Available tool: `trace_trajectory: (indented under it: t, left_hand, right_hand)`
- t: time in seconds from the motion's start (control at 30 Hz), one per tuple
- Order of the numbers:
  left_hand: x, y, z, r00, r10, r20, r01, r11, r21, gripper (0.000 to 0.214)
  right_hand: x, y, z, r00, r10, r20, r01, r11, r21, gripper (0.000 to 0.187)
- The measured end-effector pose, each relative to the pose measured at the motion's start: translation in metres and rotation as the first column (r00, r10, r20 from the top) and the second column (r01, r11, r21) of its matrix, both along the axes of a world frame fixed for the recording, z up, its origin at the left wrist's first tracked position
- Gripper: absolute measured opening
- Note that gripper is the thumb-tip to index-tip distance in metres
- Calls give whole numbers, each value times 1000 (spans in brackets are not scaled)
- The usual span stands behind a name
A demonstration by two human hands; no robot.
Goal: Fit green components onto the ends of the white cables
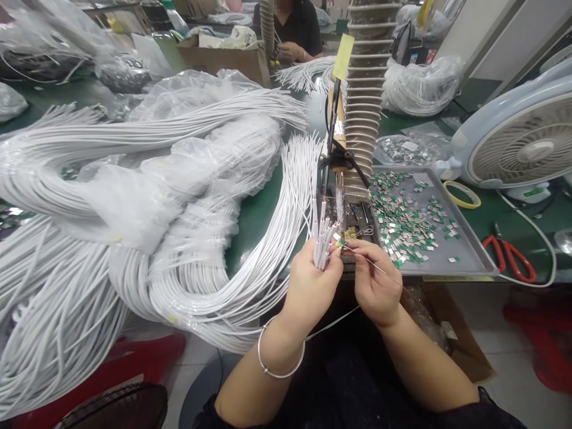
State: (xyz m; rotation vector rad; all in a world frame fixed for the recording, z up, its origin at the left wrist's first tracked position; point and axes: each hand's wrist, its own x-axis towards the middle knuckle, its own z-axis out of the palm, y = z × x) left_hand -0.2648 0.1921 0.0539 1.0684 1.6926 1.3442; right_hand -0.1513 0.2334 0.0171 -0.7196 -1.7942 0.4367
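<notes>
Left hand (308, 283) pinches a bunch of white cables (322, 244) upright, tips raised and exposed. Right hand (374, 283) pinches a thin wire (384, 271) beside them. Metal tray (465, 250) of green-and-silver parts (402, 223) lies just beyond, within reach.

And it's white wherever you look: white cables (250, 286) sweeping over a green counter (263, 202), their bunched ends (322, 238) banded in red! Across to the grey tray (473, 256), speckled with green-and-silver chips (402, 220), and there's a thin silver wire (379, 268) glinting in front of it. Red-handled scissors (509, 257) on the right, a yellow tape ring (462, 194) just above, a pale blue fan (469, 149), a pale yellow tag (342, 56), and a co-worker's black top (299, 30) in the distance
</notes>
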Motion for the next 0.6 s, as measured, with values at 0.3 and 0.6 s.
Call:
trace_trajectory:
  t: [0.3, 0.6]
  left_hand:
    - [-1, -1, -2, 1000, 14, -27, -13, 999, 33, 6]
    - [1, -6, -7, 999, -34, -1, 34, 997, 69, 5]
  right_hand:
    - [-1, 0, 1, 1000, 5, -14, -6, 1000, -31, 16]
    - [2, -4, 0, 1000, 17, -13, -18, 999, -49, 17]
